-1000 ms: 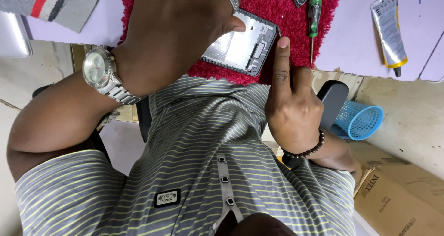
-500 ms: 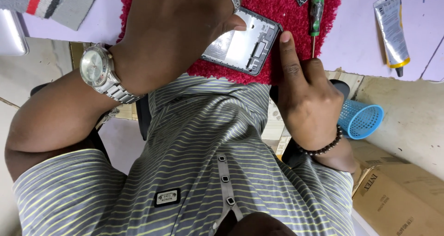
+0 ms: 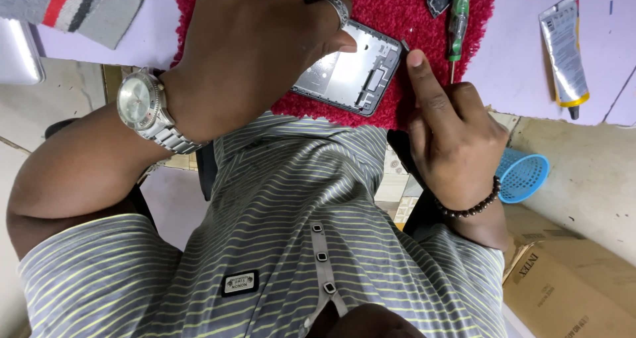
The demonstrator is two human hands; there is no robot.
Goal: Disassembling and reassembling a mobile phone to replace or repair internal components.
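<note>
While your left hand (image 3: 258,46) presses down on one phone frame (image 3: 351,69) lying on the red mat (image 3: 397,13), your right hand (image 3: 454,136) touches its corner with one extended finger. Also counted: one green screwdriver (image 3: 458,16), one glue tube (image 3: 563,50), one blue basket (image 3: 523,173).

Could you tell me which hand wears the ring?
The left hand, which covers the phone frame and has a watch at its wrist; the right hand has only a bead bracelet.

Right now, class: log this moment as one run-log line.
left hand: holding grey rectangular phone frame | right hand: index fingertip at frame corner | under: red fluffy mat
</note>
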